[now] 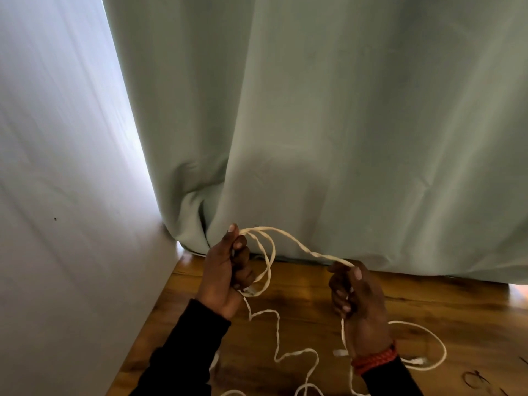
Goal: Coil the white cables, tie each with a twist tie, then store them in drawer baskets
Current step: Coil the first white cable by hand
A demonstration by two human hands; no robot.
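Head view: left hand (225, 277) grips two loops of one white cable (297, 244), right hand (357, 304) pinches its strand above the counter (457, 315).

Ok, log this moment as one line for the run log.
stage: coiling | left hand: grips loops of white cable | right hand: pinches cable | slack: on wooden table | twist tie: none on

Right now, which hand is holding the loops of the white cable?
The left hand: it grips the white cable's coiled loops. The right hand pinches just one straight strand.
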